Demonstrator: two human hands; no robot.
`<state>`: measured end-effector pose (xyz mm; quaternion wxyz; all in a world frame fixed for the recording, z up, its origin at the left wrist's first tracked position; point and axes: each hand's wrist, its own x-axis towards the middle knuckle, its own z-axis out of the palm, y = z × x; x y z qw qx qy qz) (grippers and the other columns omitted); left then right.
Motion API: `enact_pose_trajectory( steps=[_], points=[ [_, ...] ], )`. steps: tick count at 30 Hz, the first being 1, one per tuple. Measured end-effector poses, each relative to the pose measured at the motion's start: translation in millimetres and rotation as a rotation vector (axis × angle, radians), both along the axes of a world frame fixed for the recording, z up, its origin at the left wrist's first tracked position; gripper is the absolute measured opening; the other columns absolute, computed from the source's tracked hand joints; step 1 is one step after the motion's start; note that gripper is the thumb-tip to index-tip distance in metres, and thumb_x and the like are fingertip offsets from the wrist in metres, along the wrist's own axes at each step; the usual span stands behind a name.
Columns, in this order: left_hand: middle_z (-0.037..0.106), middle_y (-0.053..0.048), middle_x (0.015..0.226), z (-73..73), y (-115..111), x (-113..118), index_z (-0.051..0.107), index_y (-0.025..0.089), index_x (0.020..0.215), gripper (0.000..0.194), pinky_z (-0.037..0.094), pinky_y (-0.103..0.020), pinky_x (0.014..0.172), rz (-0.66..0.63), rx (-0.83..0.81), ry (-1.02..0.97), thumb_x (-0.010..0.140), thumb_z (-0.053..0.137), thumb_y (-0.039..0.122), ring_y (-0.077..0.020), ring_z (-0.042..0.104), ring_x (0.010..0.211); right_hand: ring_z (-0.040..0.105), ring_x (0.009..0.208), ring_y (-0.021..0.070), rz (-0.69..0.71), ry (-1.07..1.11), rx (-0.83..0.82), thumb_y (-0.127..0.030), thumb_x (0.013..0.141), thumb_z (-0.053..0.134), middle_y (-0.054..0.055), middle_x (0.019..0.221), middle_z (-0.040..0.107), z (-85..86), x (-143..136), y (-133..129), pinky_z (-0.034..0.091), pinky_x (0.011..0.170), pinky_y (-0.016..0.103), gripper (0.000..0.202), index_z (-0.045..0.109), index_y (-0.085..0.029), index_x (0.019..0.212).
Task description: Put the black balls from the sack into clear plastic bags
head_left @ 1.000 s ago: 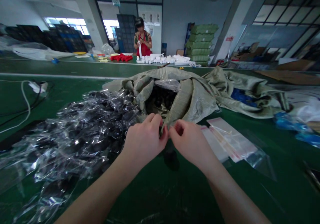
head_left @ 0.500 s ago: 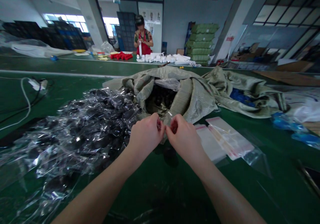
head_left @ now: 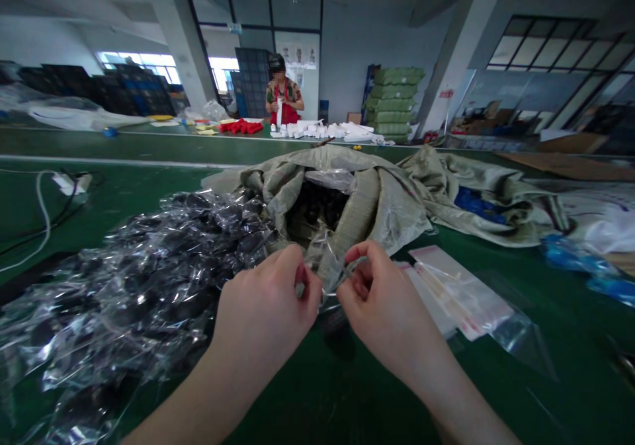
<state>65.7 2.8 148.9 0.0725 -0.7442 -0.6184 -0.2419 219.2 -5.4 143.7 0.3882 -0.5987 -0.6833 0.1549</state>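
Between my hands a clear plastic bag [head_left: 325, 256] hangs in front of the open woven sack. My left hand [head_left: 278, 293] pinches its left side, fingers closed. My right hand [head_left: 374, 286] has its fingers curled at the bag's right edge, thumb and fingertips close to the film. Dark round items [head_left: 317, 207] lie inside the woven sack [head_left: 397, 200]. Left of my hands is a big heap of dark items in clear wrapping [head_left: 163, 266]. Flat clear bags [head_left: 459, 286] with pinkish edges lie to the right on the green table [head_left: 317, 392].
A second woven sack [head_left: 476, 194] with blue items lies at the right, blue plastic [head_left: 570, 250] beside it. A power strip [head_left: 72, 182] and cables are at the left. Across the table, a person in a red apron [head_left: 285, 104] stands behind white pieces [head_left: 327, 129] and red ones [head_left: 241, 126].
Both hands have moved nearer and slightly apart, and more of the clear bag shows between them. The whole view has tilted up a little.
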Motion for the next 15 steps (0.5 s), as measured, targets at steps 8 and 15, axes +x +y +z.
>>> enact_pose_trajectory(
  steps=[8,15],
  points=[
    [0.064,-0.007,0.071,0.5,29,-17,0.063,0.019,0.083,0.02,0.042,-0.03,0.061,0.181,-0.056,0.082,0.082,0.048,0.032,-0.0232,0.062,0.069,0.057,0.057,0.0133,0.328,-0.081,-0.211,-0.044,0.09,0.048,-0.001,0.065,0.062,-11.9,16,26,0.033,0.05,0.023,0.027,0.06,-0.021,0.097],
    [0.069,-0.014,0.085,-7.0,55,-30,0.066,0.017,0.094,0.028,0.048,-0.038,0.07,0.27,-0.118,0.112,0.083,0.046,0.033,-0.0309,0.067,0.082,0.064,0.069,0.0219,0.407,-0.765,-0.483,-0.024,0.054,0.084,0.009,0.08,0.07,-62.6,13,46,0.03,0.05,0.026,0.034,0.07,-0.017,0.085]
  ],
)
